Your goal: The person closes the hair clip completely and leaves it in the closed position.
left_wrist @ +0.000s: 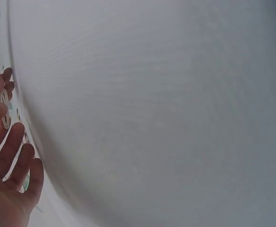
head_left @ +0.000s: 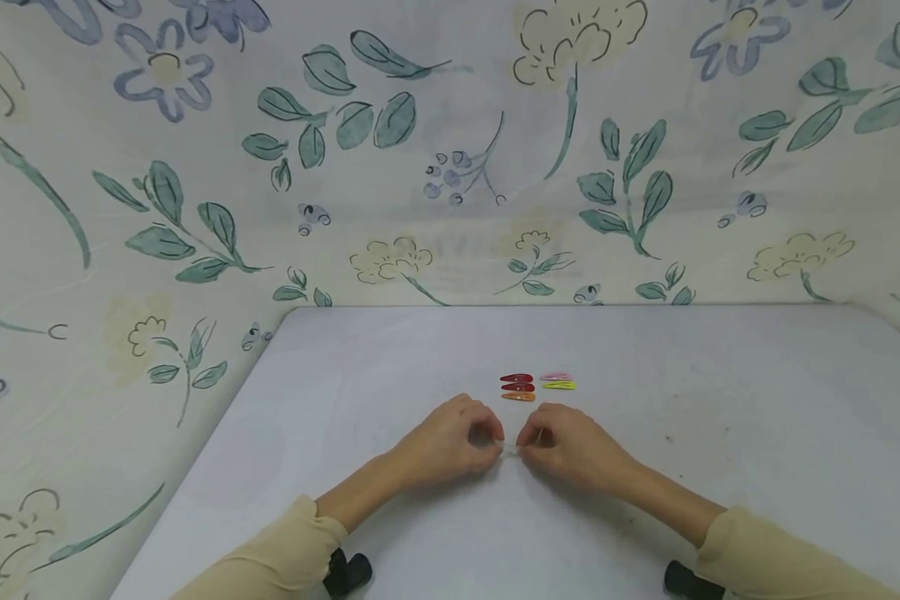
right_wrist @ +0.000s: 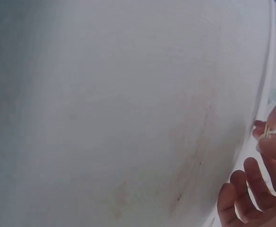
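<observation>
A small white snap hair clip (head_left: pixel 509 450) is held between both hands, just above the table. My left hand (head_left: pixel 450 443) pinches one end between thumb and fingertips, and my right hand (head_left: pixel 579 448) pinches the other. The left wrist view shows the clip's slotted frame (left_wrist: pixel 4 108) at the far left edge. In the right wrist view, fingertips cover most of the clip (right_wrist: pixel 266 131). Beyond the hands lie a dark red clip (head_left: pixel 516 377), a red clip (head_left: pixel 517 387) and an orange clip (head_left: pixel 518 397), stacked in a column. Beside them are a pink clip (head_left: pixel 557 377) and a yellow clip (head_left: pixel 559 386).
The white table (head_left: pixel 345 367) spreads around the hands, with small dark specks on its right side. A floral cloth (head_left: pixel 450 225) rises behind the far edge and along the left. Black straps or mounts (head_left: pixel 354 572) show under the sleeves.
</observation>
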The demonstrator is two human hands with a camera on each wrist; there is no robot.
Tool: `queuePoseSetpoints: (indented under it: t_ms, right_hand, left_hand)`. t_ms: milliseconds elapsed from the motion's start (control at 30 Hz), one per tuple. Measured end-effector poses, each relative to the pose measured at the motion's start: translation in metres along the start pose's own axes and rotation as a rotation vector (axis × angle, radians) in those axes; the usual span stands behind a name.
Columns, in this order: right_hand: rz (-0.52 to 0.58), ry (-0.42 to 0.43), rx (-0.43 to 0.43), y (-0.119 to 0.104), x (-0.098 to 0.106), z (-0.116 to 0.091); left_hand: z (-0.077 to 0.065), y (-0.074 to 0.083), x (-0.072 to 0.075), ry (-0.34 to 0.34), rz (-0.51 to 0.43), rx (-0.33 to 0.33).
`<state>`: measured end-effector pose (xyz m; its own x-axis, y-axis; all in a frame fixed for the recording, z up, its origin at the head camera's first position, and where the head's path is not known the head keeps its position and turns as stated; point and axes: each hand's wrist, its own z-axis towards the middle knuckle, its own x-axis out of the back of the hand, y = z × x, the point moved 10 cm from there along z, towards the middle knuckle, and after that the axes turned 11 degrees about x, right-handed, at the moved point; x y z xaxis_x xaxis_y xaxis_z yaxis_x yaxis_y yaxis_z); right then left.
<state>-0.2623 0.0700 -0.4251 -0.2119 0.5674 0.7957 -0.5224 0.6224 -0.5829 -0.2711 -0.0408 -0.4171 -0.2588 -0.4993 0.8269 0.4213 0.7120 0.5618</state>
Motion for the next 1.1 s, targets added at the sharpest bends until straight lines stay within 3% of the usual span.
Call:
queuePoseSetpoints:
  t_ms: [167,367,700,900,1100]
  right_hand:
    - [0.02,0.04,-0.046,0.005,0.006,-0.001]
    - [0.026,0.147,-0.017,0.005,0.02,-0.001]
    - [0.053,0.362,0.035,0.004,0.053,-0.001]
    - [0.07,0.443,0.06,0.002,0.076,0.0]
    - [0.081,0.508,0.047,0.007,0.093,0.002]
  left_hand:
    - [0.004,0.002,0.002,-0.008,-0.01,0.038]
    - [0.013,0.009,0.011,0.011,-0.028,0.044]
    - [0.031,0.03,0.039,0.139,-0.061,-0.053]
    - [0.041,0.04,0.054,0.24,-0.094,-0.073]
    - [0.049,0.045,0.063,0.304,-0.183,-0.068]
